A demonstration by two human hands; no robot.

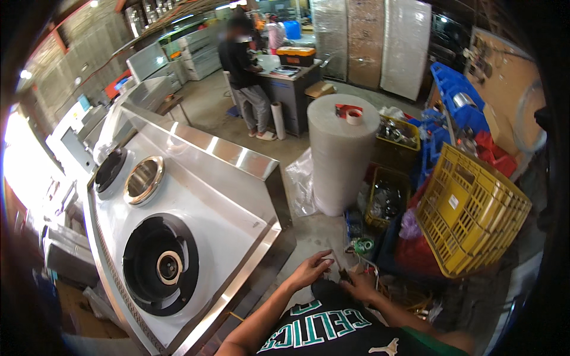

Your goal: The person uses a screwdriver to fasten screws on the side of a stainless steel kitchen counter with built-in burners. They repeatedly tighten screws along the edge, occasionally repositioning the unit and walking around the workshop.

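My left hand (pixel 310 270) is held in front of my body with its fingers stretched out and slightly apart, and nothing shows in it. Close on its right, my right hand (pixel 360 286) is closed around a slim hand tool with a dark handle (pixel 344 275); its thin shaft points up toward the left fingertips, and its exact kind is unclear. To my left stands a large stainless steel stove (pixel 219 237) with a black burner ring (pixel 190 279) near me. Farther back on it are a shiny metal ring (pixel 142 181) and another dark burner (pixel 111 170).
A tall roll of bubble wrap (pixel 341 160) stands ahead, with a tape roll (pixel 354 116) on top. Yellow crates (pixel 469 207) and blue bins (pixel 457 95) crowd the right. Beyond, a person (pixel 240 65) stands at a desk (pixel 291 95) bearing a toolbox (pixel 297 56).
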